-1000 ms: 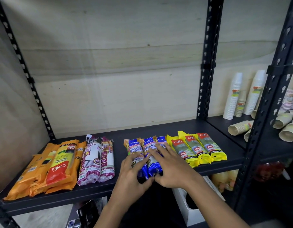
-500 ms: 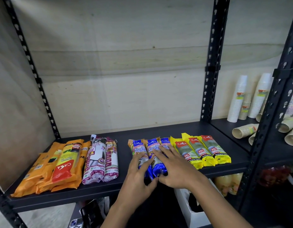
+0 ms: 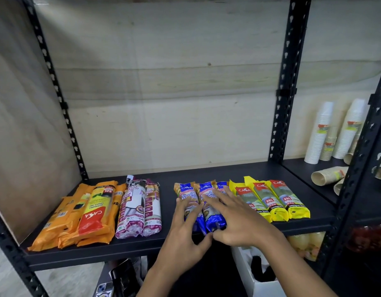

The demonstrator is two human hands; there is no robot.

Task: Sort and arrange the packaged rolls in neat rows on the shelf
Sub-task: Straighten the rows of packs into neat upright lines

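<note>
On the black shelf (image 3: 206, 171) lie four groups of packaged rolls. Orange packs (image 3: 86, 213) are stacked at the left, with pink-and-white rolls (image 3: 140, 209) beside them. Three blue rolls (image 3: 198, 196) lie in the middle and three yellow rolls (image 3: 271, 200) at the right. My left hand (image 3: 185, 230) rests with spread fingers on the leftmost blue roll. My right hand (image 3: 234, 219) lies flat, fingers apart, over the middle and right blue rolls. The thumbs meet at the rolls' near ends. Neither hand grips a roll.
Black perforated uprights (image 3: 285, 82) frame the bay. Stacks of white paper cups (image 3: 320, 133) and fallen cup sleeves (image 3: 328, 175) occupy the neighbouring shelf at the right. A white box (image 3: 249, 275) and phones (image 3: 123, 279) sit below the shelf edge.
Both hands stayed on the blue rolls, and my right fingers have spread slightly. The camera has tilted a little, shifting the view.
</note>
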